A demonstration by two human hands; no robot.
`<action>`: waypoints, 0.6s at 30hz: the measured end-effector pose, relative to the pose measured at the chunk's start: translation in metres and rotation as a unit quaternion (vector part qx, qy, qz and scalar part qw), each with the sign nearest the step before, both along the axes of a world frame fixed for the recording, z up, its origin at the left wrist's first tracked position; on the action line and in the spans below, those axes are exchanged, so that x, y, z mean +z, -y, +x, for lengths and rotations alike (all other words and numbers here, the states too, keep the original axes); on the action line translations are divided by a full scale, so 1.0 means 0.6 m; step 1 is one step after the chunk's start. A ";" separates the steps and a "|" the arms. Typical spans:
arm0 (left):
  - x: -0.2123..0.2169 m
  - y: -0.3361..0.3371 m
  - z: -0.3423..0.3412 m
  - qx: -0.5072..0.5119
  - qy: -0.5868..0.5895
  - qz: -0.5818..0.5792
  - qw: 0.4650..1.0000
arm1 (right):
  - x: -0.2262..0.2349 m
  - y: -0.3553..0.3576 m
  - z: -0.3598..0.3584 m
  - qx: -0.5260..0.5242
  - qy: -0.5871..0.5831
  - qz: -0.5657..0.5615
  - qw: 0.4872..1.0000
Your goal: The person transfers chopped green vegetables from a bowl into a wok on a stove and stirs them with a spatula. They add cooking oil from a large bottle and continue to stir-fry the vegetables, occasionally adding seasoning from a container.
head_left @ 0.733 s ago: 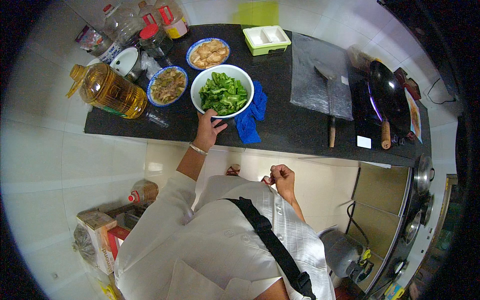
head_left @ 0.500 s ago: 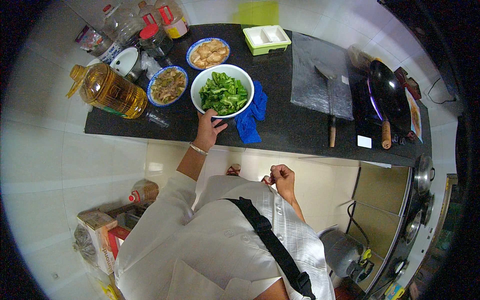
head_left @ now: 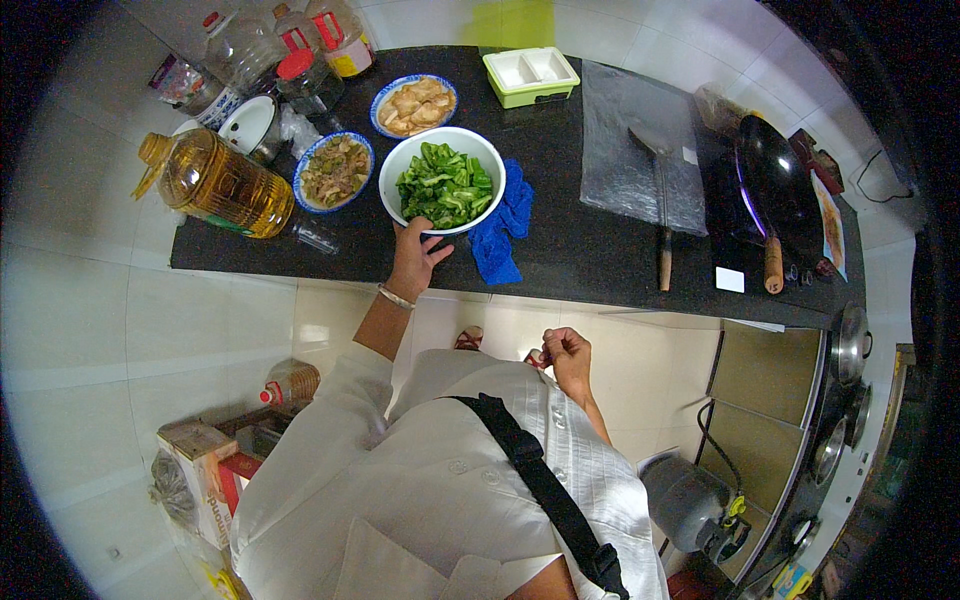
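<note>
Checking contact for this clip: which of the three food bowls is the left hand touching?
The large white bowl of green vegetables; the left hand grips its near rim.

Looking steeply down from the head, over the white-shirted chest and a black shoulder strap, onto a dark counter [head_left: 560, 255] running across the upper half. Facing the tiled wall behind the counter, with floor tiles filling the lower left. Sitting high and well back, taking in the whole counter length from oil jug [head_left: 215, 185] to black wok [head_left: 775, 185]. Bending straight edges toward a dark round rim. Catching both forearms coming up from the lower edge. Offering one view only, sharing nothing with another.
</note>
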State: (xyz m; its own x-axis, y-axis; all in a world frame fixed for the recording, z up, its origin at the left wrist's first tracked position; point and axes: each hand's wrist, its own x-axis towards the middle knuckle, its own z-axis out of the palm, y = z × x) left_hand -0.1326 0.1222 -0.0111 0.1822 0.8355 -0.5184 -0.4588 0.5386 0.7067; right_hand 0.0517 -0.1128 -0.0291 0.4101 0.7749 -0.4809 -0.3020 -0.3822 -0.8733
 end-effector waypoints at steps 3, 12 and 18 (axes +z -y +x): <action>-0.010 -0.003 -0.001 -0.010 0.005 0.006 1.000 | -0.002 0.001 0.000 -0.005 -0.003 0.001 1.000; -0.039 -0.009 -0.013 -0.030 0.046 0.016 0.998 | 0.011 -0.015 0.073 -0.061 0.150 0.075 0.984; -0.037 -0.010 -0.013 -0.036 0.058 0.010 0.998 | 0.054 -0.040 0.238 0.009 0.659 0.038 0.751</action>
State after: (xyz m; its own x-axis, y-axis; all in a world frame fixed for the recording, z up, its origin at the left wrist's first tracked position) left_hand -0.1407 0.1279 -0.0330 0.3001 0.8283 -0.4732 -0.4994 0.5590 0.6619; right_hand 0.1945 -0.0888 0.0034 0.4793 0.7912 0.3799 0.8493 -0.3090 -0.4280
